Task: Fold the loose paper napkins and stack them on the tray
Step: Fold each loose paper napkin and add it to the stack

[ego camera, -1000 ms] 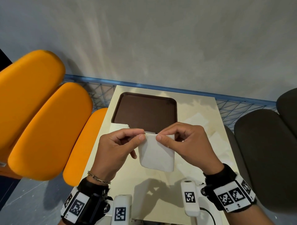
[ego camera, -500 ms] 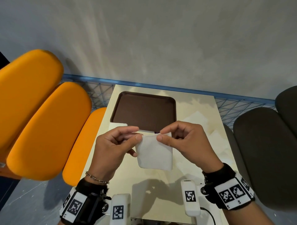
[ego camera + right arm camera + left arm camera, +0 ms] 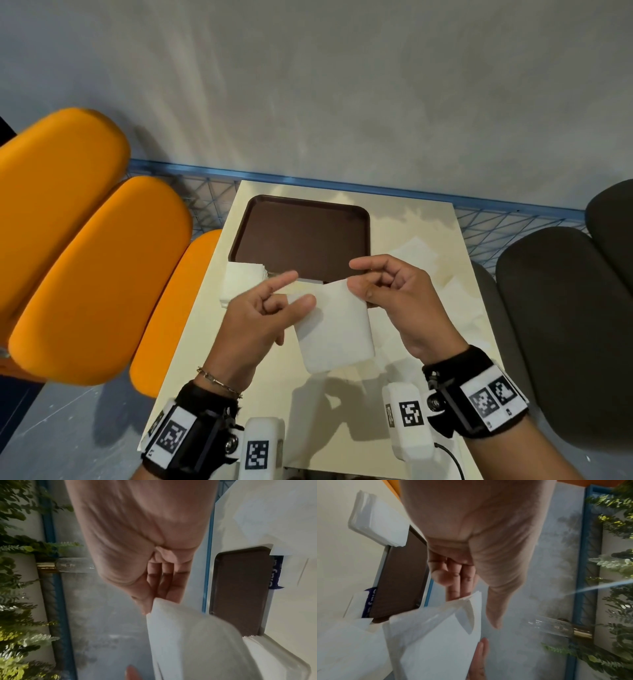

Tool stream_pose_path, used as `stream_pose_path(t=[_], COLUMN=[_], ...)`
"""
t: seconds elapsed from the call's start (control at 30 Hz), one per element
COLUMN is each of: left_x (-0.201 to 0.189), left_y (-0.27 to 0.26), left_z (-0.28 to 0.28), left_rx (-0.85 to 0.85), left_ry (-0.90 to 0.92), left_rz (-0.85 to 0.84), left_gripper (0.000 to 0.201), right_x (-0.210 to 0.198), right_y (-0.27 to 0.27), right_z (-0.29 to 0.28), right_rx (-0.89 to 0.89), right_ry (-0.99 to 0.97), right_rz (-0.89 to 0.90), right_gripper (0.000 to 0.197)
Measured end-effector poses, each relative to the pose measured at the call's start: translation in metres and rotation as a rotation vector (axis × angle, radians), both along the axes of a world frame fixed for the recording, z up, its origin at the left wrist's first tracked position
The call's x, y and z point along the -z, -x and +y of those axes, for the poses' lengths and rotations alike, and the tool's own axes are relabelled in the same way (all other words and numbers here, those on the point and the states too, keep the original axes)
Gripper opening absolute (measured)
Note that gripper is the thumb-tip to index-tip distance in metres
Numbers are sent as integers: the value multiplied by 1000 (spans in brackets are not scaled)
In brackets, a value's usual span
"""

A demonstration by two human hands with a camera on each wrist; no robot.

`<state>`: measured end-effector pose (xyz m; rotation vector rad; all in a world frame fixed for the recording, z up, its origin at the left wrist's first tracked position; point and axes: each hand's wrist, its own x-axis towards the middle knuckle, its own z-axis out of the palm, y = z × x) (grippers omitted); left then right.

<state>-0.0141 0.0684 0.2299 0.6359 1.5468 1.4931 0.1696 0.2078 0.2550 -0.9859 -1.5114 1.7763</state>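
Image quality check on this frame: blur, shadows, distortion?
Head view: sharp, wide-angle bending at the edges, hard shadow of the hands on the table below the napkin. Left wrist view: left hand close and soft, napkin edges smeared. Right wrist view: right hand and napkin blurred, plants dim.

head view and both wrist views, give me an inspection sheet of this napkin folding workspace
surface: cream table, small, set against a grey wall.
job's things: brown tray with nothing seen on it; folded napkin held in the air near the tray's front edge; stack of napkins at the tray's front left corner; loose napkins lying to the right of the tray.
clutter: a blue printed packet beside the tray.
hands: left hand and right hand each pinch a top corner of the folded napkin.
cables: black cable from the right wrist unit.
surroundings: orange seat cushions to the left, dark seat cushions to the right, blue wire fence, plants.
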Motion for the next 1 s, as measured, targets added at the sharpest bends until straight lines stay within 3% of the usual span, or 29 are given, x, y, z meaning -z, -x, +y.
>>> stream_pose_path(t=[0.17,0.3,0.47,0.63,0.83,0.93,1.0], left_x=[15,19,23,33,51,52,49], left_y=[-20,-29,-39,-54,-70,-70,-66], left_z=[12,19,21,21,10,5,5], left_rx=[8,-46,-77,-175,-257,-195,-73], left_ry=[66,86,104,123,149,162,195], left_rz=[7,-49,-64,-109,-139,-85,20], left_gripper=[16,19,16,20,17,12,21], right_x=[-1,1,9,20,35,41,44], right_y=[-9,-24,-37,-43,-45,-42,-35], right_z=[10,23,37,47,55,54,52], right_rx=[-51,-221,-262,-434,-450,-520,-638], right_ry=[-26,45,34,79,45,-42,-135], right_rz=[-69,-179,-236,-287,-358,-462,-555], right_gripper=[30,43,44,46,42,35,32])
